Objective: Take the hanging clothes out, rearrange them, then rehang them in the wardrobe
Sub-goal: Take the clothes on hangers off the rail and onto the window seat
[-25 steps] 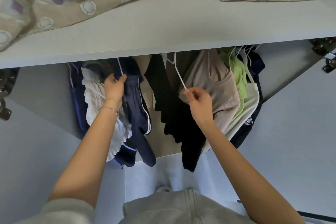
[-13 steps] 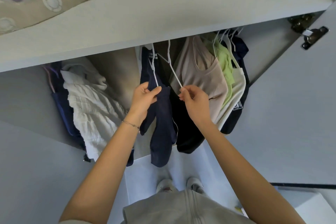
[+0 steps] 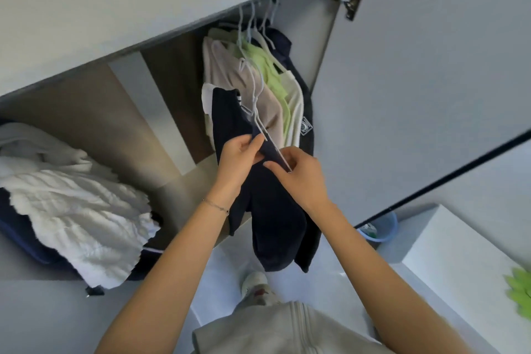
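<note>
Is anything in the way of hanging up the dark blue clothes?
Nothing visible blocks it. The left hand and right hand hold the navy garment before the open wardrobe; beside the beige top there is a free gap. The shelf hides the rail.

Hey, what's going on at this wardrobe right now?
A person at the open wardrobe holds a navy garment on a white hanger, apparently unhooked. The left hand grips the fabric; the right hand pinches the hanger's arm. Beige, green and cream tops hang to the right, a white ruffled garment to the left.
</note>
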